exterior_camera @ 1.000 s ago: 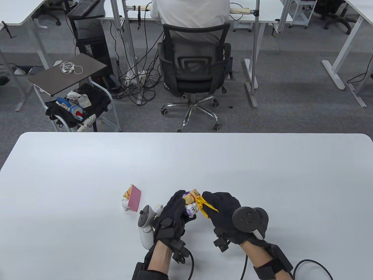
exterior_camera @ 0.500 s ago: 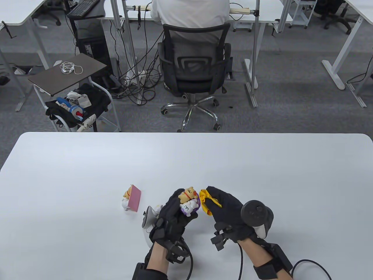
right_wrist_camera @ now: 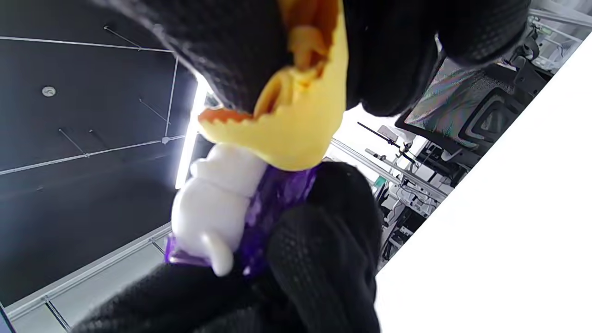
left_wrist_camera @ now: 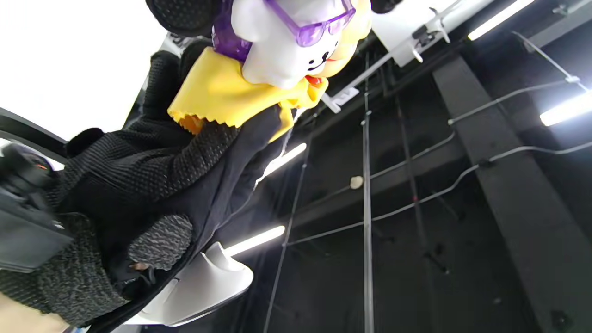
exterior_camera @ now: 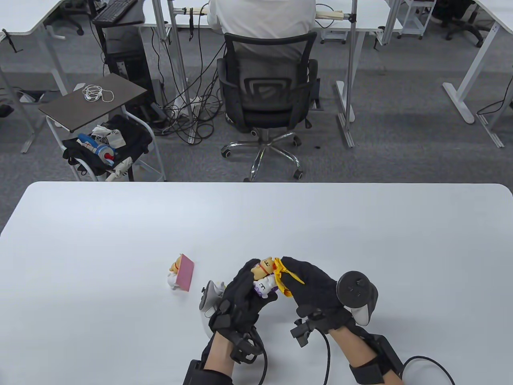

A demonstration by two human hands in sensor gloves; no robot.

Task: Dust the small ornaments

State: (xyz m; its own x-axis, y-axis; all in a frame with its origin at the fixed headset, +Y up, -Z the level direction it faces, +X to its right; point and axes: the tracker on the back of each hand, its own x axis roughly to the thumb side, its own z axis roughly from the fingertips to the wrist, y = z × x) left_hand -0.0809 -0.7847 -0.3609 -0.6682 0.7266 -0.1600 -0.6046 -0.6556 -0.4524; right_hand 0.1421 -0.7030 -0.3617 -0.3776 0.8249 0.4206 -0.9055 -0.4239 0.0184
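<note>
My left hand (exterior_camera: 244,292) grips a small ornament (exterior_camera: 264,276) above the table: a white and purple figure with an orange bear on top. It shows close up in the left wrist view (left_wrist_camera: 286,41) and the right wrist view (right_wrist_camera: 217,208). My right hand (exterior_camera: 308,286) pinches a yellow cloth (exterior_camera: 284,278) and presses it against the ornament's right side; the cloth also shows in the wrist views (left_wrist_camera: 222,97) (right_wrist_camera: 296,120). A second ornament (exterior_camera: 181,272), an orange and white figure with a pink panel, lies on the table to the left.
The white table (exterior_camera: 360,240) spreads wide around the hands. Beyond its far edge are an office chair (exterior_camera: 266,96) with a seated person, a small side cart (exterior_camera: 100,120) and cables on the floor.
The ornament has been turned slightly in my left hand, and my right hand has moved the yellow cloth back against its right side after a short gap.
</note>
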